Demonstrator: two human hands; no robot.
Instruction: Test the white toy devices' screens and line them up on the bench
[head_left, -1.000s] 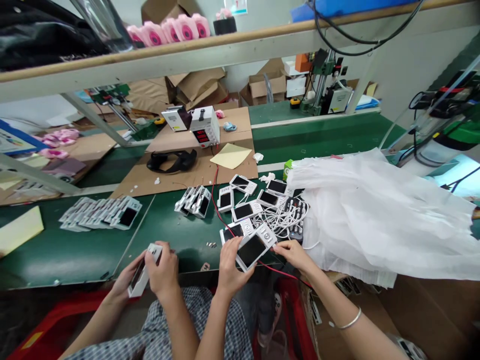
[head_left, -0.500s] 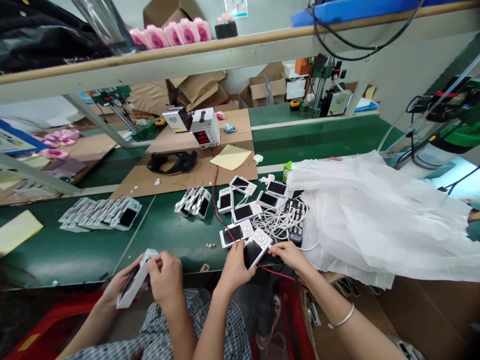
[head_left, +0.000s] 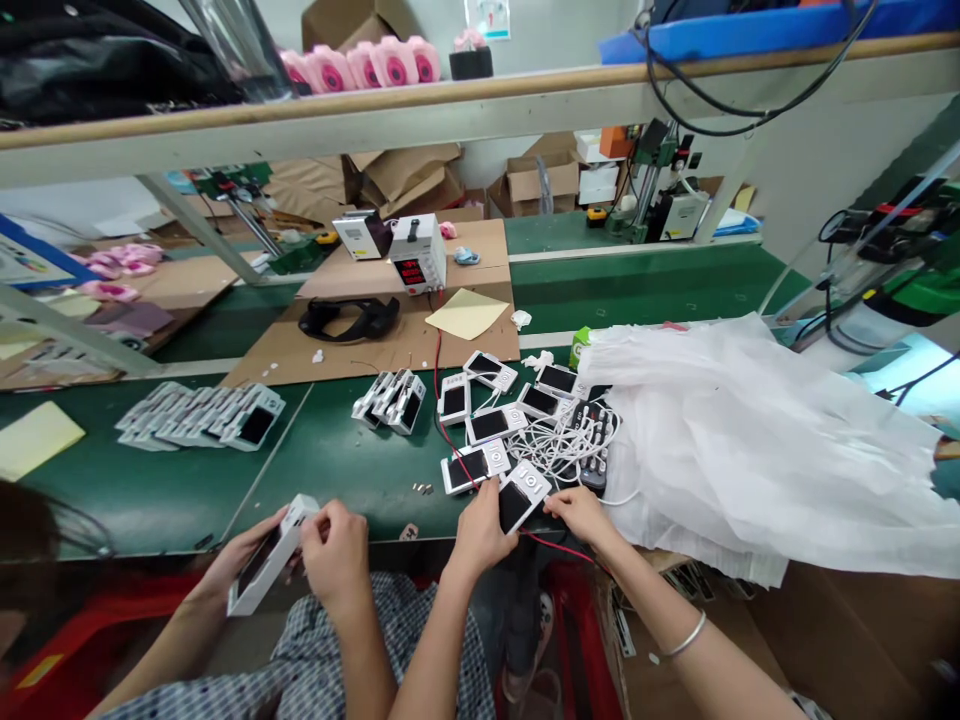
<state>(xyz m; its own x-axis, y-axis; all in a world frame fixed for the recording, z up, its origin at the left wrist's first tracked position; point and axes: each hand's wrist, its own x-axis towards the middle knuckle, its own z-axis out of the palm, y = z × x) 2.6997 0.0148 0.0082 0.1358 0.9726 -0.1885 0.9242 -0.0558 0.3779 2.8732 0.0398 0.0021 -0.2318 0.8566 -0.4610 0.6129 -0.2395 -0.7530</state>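
Note:
My left hand (head_left: 482, 528) is closed round a white handheld device (head_left: 523, 492) with a dark screen and a round button pad, tilted at the bench edge. At its right side my right hand (head_left: 583, 514), fingers pinched together, meets the device's edge; what lies between the fingertips is too small to make out. Just beyond lie similar white devices (head_left: 491, 424) and a tangle of white cables (head_left: 555, 445), beside a black keypad-like unit (head_left: 596, 435). A thin red wire (head_left: 437, 375) runs down past the devices towards my left hand.
To my left a co-worker's hands (head_left: 334, 545) hold another white device (head_left: 270, 560). Stacked devices (head_left: 202, 415) and a smaller group (head_left: 390, 402) stand on the green bench (head_left: 330, 480). White sheeting (head_left: 750, 430) covers the right side. A power supply (head_left: 418, 255) stands behind on cardboard.
The view has shifted slightly. My hands keep hold at the device, which appears turned a little more upright. The co-worker's hands remain on their device.

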